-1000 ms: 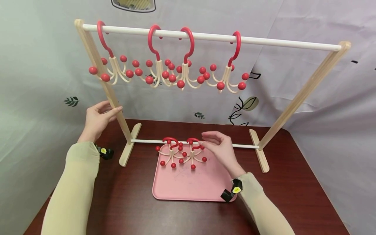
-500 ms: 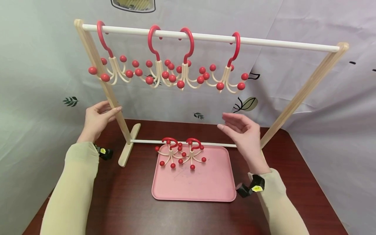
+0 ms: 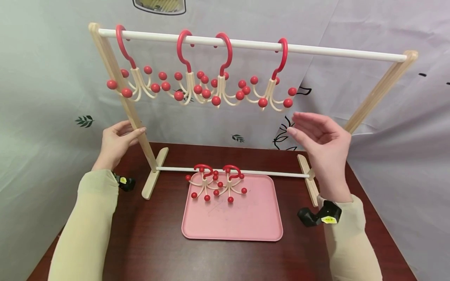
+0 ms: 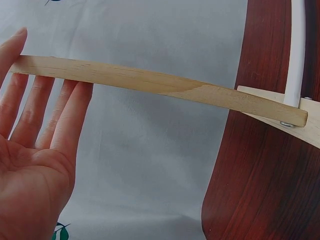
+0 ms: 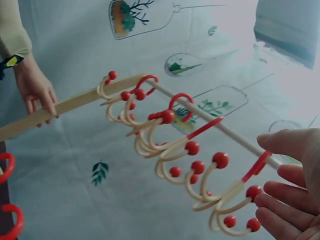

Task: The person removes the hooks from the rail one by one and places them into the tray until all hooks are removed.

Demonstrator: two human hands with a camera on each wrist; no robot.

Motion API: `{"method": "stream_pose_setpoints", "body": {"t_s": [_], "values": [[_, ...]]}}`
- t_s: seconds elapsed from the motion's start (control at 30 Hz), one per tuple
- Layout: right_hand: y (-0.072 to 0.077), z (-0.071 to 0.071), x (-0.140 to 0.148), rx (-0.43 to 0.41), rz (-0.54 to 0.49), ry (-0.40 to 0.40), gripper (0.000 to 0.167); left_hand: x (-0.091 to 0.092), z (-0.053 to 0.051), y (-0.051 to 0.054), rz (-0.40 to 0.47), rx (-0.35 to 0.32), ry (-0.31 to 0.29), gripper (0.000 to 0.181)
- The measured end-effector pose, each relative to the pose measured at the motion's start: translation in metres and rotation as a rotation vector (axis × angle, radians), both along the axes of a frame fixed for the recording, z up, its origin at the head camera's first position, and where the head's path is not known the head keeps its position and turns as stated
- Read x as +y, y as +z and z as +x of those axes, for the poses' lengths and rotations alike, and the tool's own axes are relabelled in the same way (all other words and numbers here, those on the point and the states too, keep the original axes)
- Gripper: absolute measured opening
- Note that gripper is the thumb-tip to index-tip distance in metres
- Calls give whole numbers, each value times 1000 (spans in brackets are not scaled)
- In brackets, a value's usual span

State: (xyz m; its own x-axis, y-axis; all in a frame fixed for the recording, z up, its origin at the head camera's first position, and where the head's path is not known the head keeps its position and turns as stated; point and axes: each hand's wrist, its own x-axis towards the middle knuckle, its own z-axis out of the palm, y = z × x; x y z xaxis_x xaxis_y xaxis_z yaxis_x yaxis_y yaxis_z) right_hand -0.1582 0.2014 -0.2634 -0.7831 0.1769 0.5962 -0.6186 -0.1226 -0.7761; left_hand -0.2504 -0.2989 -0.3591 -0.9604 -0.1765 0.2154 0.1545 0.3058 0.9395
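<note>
My left hand [image 3: 116,142] holds the rack's left wooden post [image 3: 131,111] between thumb and fingers; the left wrist view shows the fingers along the post [image 4: 150,80]. My right hand [image 3: 325,150], thumb and fingers apart and holding nothing, hovers in front of the right post [image 3: 376,93], below and right of the rightmost hanger [image 3: 270,93]. Several hangers with red hooks and red balls hang on the white top bar [image 3: 337,50]. Two similar hangers, the left one [image 3: 205,181] and the right one [image 3: 230,182], lie at the back of the pink tray [image 3: 239,222].
The rack's feet stand on the dark red table [image 3: 151,242], the left foot [image 3: 154,175] and right foot [image 3: 309,187] joined by a low white bar [image 3: 277,173]. A pale printed cloth [image 3: 211,128] hangs behind.
My right hand has moved up and to the right, away from the hangers on the tray, with nothing in it. My left hand stays on the post.
</note>
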Motion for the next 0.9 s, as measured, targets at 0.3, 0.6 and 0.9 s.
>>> {"method": "stream_pose_setpoints", "body": {"t_s": [0.3,0.6,0.9], "values": [[41,-19,-8,32,-28,25,40,-2,-1,0,22,-1,-10,54],[73,-47,-18,-37,88,-42,39,-1,1,1,18,-6,-5,55],[83,-66,-29,-58,100,-67,37,0,-1,0,12,-4,-5,55]]}}
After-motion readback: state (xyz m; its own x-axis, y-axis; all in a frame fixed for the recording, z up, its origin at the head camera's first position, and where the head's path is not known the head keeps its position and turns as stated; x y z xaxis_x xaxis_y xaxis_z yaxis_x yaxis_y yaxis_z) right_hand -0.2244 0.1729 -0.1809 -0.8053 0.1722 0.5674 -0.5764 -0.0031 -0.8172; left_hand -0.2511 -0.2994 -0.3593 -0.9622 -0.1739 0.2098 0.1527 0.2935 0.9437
